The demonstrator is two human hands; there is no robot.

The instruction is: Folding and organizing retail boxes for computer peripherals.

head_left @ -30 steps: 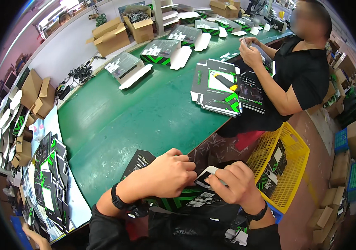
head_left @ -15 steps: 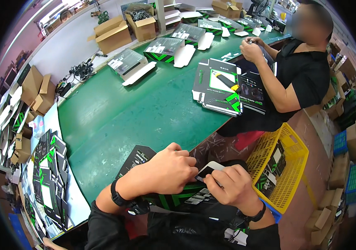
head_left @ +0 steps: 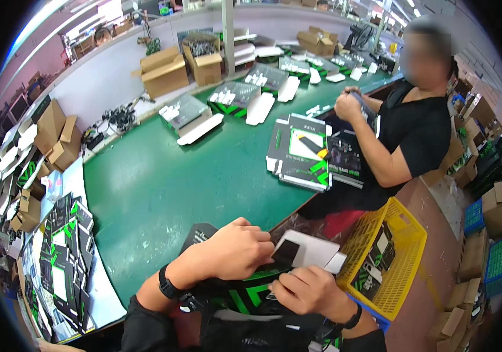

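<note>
My left hand (head_left: 236,252) and my right hand (head_left: 307,290) are both closed on a flat black, green and white carton (head_left: 298,249) held at the near edge of the green table (head_left: 192,182). The left hand covers the carton's top left part, with a black band on its wrist. Below and to the right, my right hand grips the carton's lower edge. A white flap of the carton sticks out to the right between the hands. More black and green printed card (head_left: 245,296) lies under both hands.
A yellow basket (head_left: 406,267) with packed boxes stands at my right. A seated person in black (head_left: 406,138) handles a package beside a stack of flat cartons (head_left: 301,152). Piles of flat cartons (head_left: 60,258) lie at the left; cardboard boxes (head_left: 166,70) line the far table edge.
My hands have shifted slightly on the carton, the right hand sliding lower and the white flap showing more. The seated person's hands have moved a little.
</note>
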